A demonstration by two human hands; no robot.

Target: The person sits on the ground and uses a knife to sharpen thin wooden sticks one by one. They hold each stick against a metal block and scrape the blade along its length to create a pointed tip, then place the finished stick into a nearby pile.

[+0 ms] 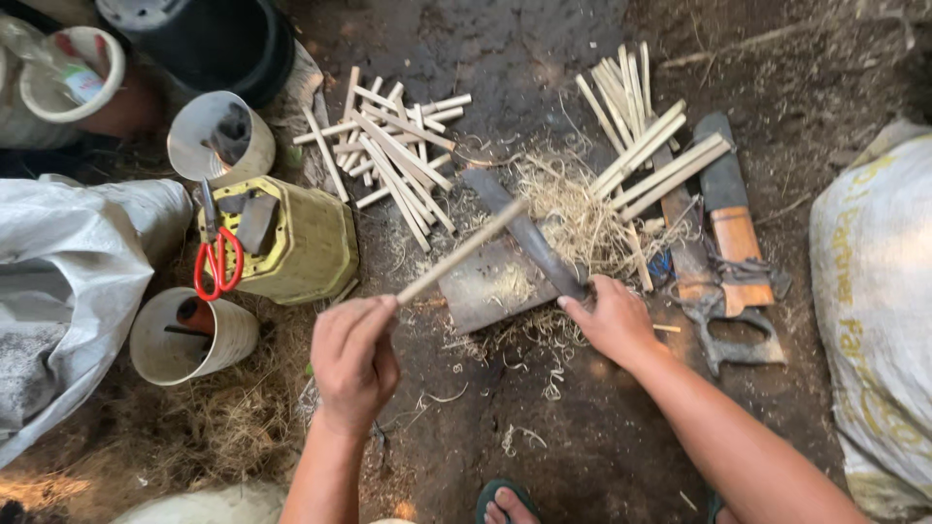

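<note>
Bamboo stick [461, 250] is slanting across the dirt floor [602, 437], and my left hand [354, 361] is pinching its lower end in curled fingers. My right hand [612, 318] is gripping the handle of a dark blade [515, 225] crossing the stick's tip. Pale shavings [573, 209] are lying beneath, with cut stick piles [398, 155] and red scissors [217, 260] nearby.

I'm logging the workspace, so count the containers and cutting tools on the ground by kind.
White cylindrical cups: 3
Yellow-green tub: 1
Black bucket: 1
Red-handled scissors: 1
Large knives: 3, one in the right hand, two lying at the right
Total: 9
</note>
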